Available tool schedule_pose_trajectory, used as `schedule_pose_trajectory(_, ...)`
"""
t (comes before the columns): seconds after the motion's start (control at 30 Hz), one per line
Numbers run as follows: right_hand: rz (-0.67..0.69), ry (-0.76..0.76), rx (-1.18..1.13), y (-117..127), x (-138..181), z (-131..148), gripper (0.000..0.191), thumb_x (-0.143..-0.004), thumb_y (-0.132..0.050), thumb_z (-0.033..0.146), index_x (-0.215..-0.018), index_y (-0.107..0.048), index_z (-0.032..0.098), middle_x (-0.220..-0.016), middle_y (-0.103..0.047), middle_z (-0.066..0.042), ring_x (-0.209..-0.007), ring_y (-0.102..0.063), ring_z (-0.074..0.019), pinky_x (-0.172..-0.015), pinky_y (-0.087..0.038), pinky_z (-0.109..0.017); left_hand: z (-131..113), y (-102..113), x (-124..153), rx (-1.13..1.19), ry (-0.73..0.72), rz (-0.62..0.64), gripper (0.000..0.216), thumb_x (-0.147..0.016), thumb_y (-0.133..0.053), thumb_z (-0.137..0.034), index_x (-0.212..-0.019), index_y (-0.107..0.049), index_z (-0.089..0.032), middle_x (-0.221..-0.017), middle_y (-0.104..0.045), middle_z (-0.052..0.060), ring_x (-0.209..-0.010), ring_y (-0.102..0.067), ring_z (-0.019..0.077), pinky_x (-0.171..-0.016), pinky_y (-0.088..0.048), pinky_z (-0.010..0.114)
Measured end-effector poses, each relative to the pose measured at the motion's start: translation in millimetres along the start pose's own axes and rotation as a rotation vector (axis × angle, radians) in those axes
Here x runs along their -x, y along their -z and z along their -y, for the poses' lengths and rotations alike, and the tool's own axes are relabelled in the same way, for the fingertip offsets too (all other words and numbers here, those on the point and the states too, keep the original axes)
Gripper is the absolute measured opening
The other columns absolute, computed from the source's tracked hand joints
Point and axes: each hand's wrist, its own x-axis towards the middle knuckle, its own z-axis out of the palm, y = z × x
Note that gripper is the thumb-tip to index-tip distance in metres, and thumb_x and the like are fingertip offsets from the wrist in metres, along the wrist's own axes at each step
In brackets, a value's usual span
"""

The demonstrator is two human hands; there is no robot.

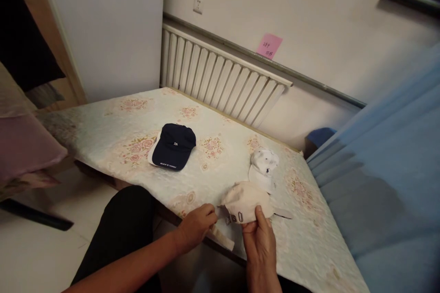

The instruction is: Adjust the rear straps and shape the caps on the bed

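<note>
A beige baseball cap (248, 197) is held over the front edge of the bed, its back opening and metal buckle turned toward me. My right hand (260, 243) grips its lower rim, thumb on the outside. Closed in a pinch, my left hand (197, 228) holds the cap's beige strap (222, 239), whose loose end hangs below the fingers. Just behind the beige cap lies a white cap (264, 167) with a small dark mark. Farther left on the bed rests a navy cap (174, 145) with white lettering on its brim.
The flowered bed cover (220, 174) spreads beneath the caps. A white radiator (220, 75) runs along the wall behind, with a pink note (269, 46) above it. To the right hangs a blue curtain (385, 165). Pink fabric (29, 142) sits at the left.
</note>
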Motion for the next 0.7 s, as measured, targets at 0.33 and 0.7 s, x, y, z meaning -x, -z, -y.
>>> schedule_pose_trajectory(0.33,-0.016,-0.007,0.031,-10,-5,-2,0.043,-0.073,-0.069,0.028,-0.112,-0.058,0.015,-0.095,-0.071,-0.005,-0.086,-0.067,-0.0153,-0.082,-0.054,-0.029,-24,5,-15,0.931,0.375,-0.11,0.006,-0.08,-0.052,-0.023,-0.08,-0.053,-0.016,-0.067,-0.05,-0.002,-0.06,-0.049,0.0116,-0.057,-0.041,0.024)
schedule_pose_trajectory(0.7,0.107,-0.105,0.031,-25,-16,-24,0.024,-0.069,-0.071,0.028,-0.085,-0.056,0.02,-0.07,-0.066,0.004,-0.062,-0.063,-0.0118,-0.057,-0.053,-0.023,-39,6,-33,1.14,0.721,-0.248,0.023,-0.075,-0.057,-0.036,-0.082,-0.044,-0.018,-0.065,-0.057,-0.002,-0.046,-0.049,0.0089,-0.044,-0.036,0.021)
